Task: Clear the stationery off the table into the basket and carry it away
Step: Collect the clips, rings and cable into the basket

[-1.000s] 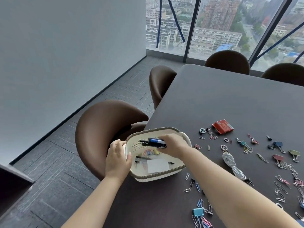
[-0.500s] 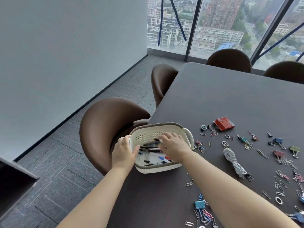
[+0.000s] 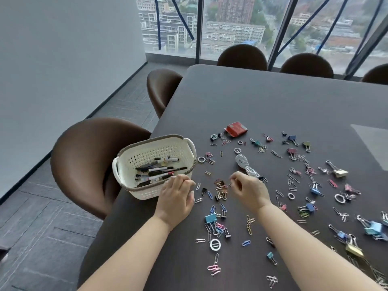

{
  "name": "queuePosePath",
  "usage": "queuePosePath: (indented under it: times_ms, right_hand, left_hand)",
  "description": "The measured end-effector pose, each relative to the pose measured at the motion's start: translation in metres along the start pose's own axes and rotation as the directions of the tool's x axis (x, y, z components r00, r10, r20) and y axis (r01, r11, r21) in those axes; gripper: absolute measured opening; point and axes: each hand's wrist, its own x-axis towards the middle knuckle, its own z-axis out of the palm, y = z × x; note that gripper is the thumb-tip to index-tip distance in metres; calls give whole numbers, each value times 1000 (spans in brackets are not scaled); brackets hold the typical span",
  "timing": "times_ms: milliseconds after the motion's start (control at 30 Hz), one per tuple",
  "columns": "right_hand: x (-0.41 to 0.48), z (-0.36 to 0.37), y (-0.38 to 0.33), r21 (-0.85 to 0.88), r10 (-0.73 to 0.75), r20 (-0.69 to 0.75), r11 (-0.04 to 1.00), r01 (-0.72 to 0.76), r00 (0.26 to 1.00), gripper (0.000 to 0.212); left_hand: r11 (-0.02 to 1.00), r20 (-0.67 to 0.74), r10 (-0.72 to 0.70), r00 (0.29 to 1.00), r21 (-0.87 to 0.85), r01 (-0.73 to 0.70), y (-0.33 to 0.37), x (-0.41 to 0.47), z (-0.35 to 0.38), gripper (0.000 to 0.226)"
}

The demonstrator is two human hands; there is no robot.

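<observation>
A cream perforated basket (image 3: 147, 142) stands at the table's left edge, with several pens (image 3: 160, 171) lying in it. My left hand (image 3: 176, 199) hovers over the table just right of the basket's near corner, fingers loosely curled and empty. Level with it, my right hand (image 3: 249, 190) is also curled with nothing visible in it. Between the two hands lies a small heap of paper clips and tiny binder clips (image 3: 220, 190). Many more coloured clips are scattered across the dark table (image 3: 273, 101).
A coiled white cable (image 3: 244, 165) lies just beyond my right hand, and a red packet (image 3: 236, 129) farther back. A blue binder clip (image 3: 210, 218) and a white ring (image 3: 215, 244) lie near my forearms. A brown chair (image 3: 84, 160) stands left of the basket; more chairs line the far edge.
My right hand dropped the pens into the basket and came out; my left hand let go of the basket's handle. Both hands moved right to the clips on the table.
</observation>
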Motion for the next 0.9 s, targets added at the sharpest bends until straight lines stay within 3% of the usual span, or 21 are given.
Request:
queuePosePath:
  times_ms: [133,233,333,400,500,600,767,900]
  right_hand:
    - [-55,6,55,1,112,24,994,-112,993,9]
    - [-95,16,81,-6,131,28,991,-131,991,16]
    - [-128,25,97,-17,157,41,988,-156,987,23]
    - [-143,30,103,-48,181,45,983,-179,982,28]
    - [-159,30,110,-120,235,40,966,-229,971,36]
    - [-176,27,120,-196,323,3,928,-316,946,42]
    - [-206,16,142,-208,476,-43,856,-474,879,53]
    - [-228,6,158,-230,592,-67,775,-589,803,59]
  left_hand:
    - [999,306,25,952,15,-31,34,-34,46,40]
    - [979,579,-63,813,193,-62,47,-76,71,77]
    - [972,701,-115,704,225,-65,55,-105,82,101]
    - [968,714,-159,682,247,-33,61,-104,88,105]
    - [955,667,-176,724,293,-38,63,-87,103,111]
    - [951,696,-218,684,310,-12,67,-64,114,111]
    - [978,724,-53,688,176,-110,107,-45,137,102]
    - [980,756,68,651,71,-185,146,-49,151,111]
